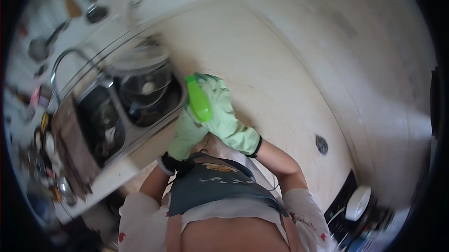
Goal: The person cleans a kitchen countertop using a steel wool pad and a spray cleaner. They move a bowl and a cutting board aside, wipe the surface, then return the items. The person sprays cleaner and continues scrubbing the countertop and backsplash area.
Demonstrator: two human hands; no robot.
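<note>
Both hands wear pale green rubber gloves and meet in front of the body, over the counter's front edge just right of the sink. Between them is a bright green plastic bottle (199, 101), its narrower end pointing away from me. My right hand (218, 99) lies along the bottle's right side with the fingers at its far end. Beneath and to the left, my left hand (191, 120) is against the bottle, its fingers mostly hidden behind it. How each hand shares the hold is hard to see. A dark scouring pad (321, 145) lies on the pale countertop (273, 87) to the right.
At left, a double steel sink (131, 120) holds a pot with a clear lid (140, 57) and other dishes. A curved faucet (56, 66) stands behind it, a brown cloth (75, 150) drapes its left rim. Utensils hang on the wall. A white dish (357, 203) sits at the lower right.
</note>
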